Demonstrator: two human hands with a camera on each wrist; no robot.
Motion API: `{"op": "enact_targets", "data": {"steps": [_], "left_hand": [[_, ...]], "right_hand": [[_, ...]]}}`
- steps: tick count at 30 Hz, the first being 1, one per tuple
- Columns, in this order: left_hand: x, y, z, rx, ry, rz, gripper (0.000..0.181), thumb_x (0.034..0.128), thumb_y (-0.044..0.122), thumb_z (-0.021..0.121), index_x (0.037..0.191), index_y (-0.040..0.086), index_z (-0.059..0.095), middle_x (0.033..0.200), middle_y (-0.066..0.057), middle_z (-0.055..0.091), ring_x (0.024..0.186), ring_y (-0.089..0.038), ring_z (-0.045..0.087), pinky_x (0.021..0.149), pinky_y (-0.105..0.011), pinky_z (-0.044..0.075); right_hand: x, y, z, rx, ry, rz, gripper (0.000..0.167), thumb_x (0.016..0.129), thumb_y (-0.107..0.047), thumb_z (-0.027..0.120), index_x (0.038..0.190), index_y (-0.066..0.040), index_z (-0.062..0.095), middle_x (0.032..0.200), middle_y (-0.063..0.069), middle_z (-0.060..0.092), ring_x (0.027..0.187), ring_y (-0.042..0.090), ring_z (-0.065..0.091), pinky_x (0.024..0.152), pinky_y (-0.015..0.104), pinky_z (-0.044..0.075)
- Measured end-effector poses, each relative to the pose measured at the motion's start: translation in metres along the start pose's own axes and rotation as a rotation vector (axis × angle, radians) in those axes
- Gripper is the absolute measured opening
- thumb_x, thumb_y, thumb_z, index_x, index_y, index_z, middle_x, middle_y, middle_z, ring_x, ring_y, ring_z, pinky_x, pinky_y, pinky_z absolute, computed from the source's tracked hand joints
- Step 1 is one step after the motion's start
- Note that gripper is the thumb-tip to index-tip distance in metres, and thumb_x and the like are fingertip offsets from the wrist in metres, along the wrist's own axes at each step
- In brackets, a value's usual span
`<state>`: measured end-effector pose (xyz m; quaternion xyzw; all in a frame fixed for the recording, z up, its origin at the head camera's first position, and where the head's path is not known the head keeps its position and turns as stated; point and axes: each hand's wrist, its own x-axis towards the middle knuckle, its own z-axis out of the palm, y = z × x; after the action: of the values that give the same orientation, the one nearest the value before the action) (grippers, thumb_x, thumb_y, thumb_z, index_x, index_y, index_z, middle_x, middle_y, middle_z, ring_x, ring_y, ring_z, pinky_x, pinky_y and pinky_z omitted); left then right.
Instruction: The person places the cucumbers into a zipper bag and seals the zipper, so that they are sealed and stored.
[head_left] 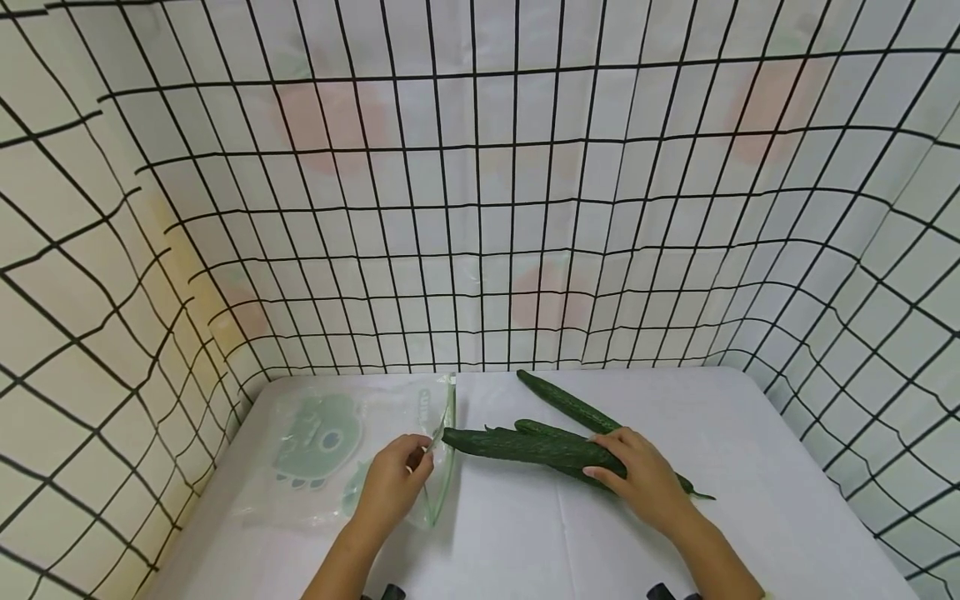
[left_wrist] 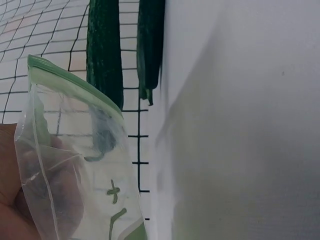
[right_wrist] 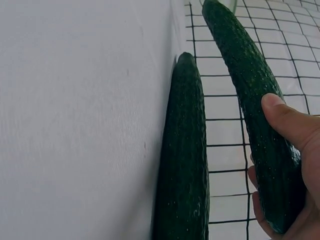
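A clear zip bag point(head_left: 322, 442) with a green dinosaur print lies on the left of the table, its mouth facing right. My left hand point(head_left: 392, 483) pinches the bag near the green-edged mouth point(left_wrist: 75, 87); film covers part of the fingers. My right hand point(head_left: 648, 483) grips a cucumber point(head_left: 517, 447), thumb on one side and fingers round the other. The cucumber's far tip is at the bag's mouth and shows through the film in the left wrist view. Behind it lies another cucumber point(head_left: 570, 404), and one more point(head_left: 551, 430) is partly hidden by the held one.
A white cloth covers the table point(head_left: 510, 542). Black wire grid panels point(head_left: 480, 208) stand at the back and both sides, with pale sheeting behind them. In the right wrist view, a loose cucumber point(right_wrist: 185, 150) lies on the cloth beside the held one.
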<state>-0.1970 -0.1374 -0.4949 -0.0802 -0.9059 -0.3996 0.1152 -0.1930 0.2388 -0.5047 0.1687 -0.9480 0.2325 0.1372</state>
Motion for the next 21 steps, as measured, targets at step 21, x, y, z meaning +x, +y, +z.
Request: {"op": "enact_targets", "data": {"steps": [21], "left_hand": [[-0.003, 0.003, -0.003, 0.148, 0.550, 0.326, 0.016, 0.0836, -0.007, 0.071, 0.097, 0.001, 0.076, 0.081, -0.003, 0.057, 0.062, -0.006, 0.054, 0.053, -0.007, 0.044]], "right_hand": [[0.002, -0.008, 0.015, -0.081, 0.010, -0.027, 0.048, 0.080, -0.035, 0.084, 0.122, -0.015, 0.071, 0.106, -0.001, 0.064, 0.096, 0.021, 0.064, 0.087, 0.049, 0.056]]}}
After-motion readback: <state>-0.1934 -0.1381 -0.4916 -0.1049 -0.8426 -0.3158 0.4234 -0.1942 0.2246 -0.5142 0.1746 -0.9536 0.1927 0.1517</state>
